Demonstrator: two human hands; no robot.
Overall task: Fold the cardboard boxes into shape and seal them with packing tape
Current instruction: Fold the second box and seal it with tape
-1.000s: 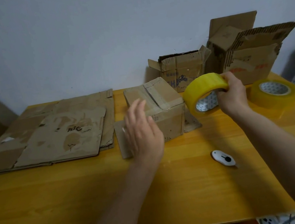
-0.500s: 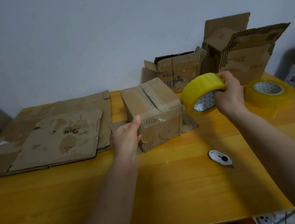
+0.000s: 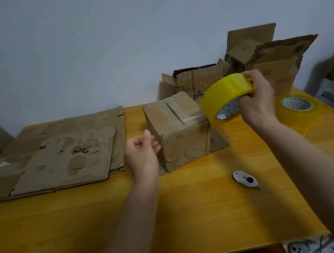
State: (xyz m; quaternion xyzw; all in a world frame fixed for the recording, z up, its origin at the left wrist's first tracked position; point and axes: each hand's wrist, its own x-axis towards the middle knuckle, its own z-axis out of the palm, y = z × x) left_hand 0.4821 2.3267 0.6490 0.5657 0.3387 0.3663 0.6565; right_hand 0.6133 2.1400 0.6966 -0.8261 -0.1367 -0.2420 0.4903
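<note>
A small folded cardboard box point(image 3: 179, 133) stands on the yellow table point(image 3: 199, 220), its top flaps down with old tape along the seam. My right hand point(image 3: 256, 98) grips a yellow roll of packing tape point(image 3: 223, 98), held in the air just right of the box's top edge. My left hand point(image 3: 141, 152) hovers beside the box's left face with fingers loosely curled, holding nothing. Whether it touches the box I cannot tell.
Flattened cardboard sheets point(image 3: 56, 158) lie at the left. Two open boxes point(image 3: 198, 79) point(image 3: 268, 65) stand against the back wall. A second tape roll point(image 3: 297, 109) sits at the right, and a white box cutter point(image 3: 246, 180) lies near the front.
My left hand came off the box's left front corner and curled its fingers beside it. My right hand raised the tape roll slightly toward the box top.
</note>
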